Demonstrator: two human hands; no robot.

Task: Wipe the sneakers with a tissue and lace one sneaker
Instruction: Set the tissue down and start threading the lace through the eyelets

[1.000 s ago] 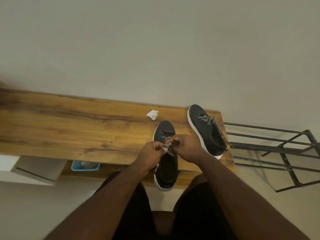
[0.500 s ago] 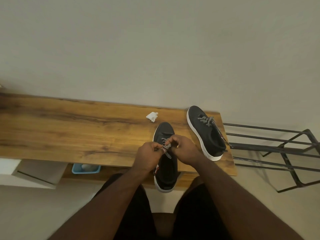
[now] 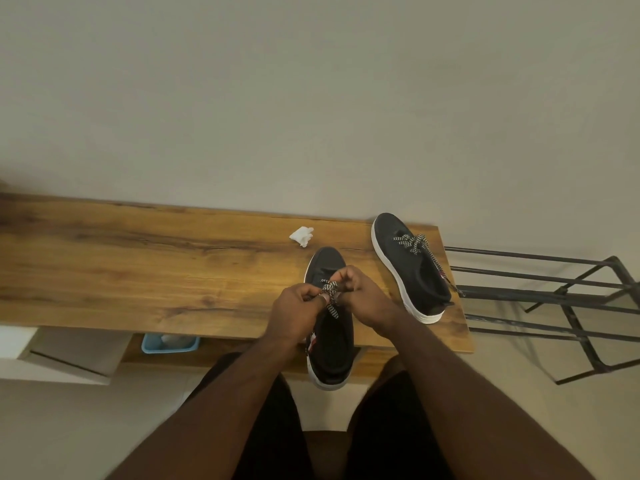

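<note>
Both hands, left hand point(image 3: 298, 303) and right hand point(image 3: 360, 293), curl fingers pinching the black-and-white zigzag lace point(image 3: 330, 299), hiding the eyelets of the dark knit white-soled sneaker point(image 3: 330, 341); its red-white side tag is seemingly unreadable.

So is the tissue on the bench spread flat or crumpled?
Crumpled: the tissue lies as a small bunched wad on the wooden bench, beyond both hands.

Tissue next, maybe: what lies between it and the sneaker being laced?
Head view: only bare wooden bench top lies between the crumpled tissue and that sneaker's toe.
</note>
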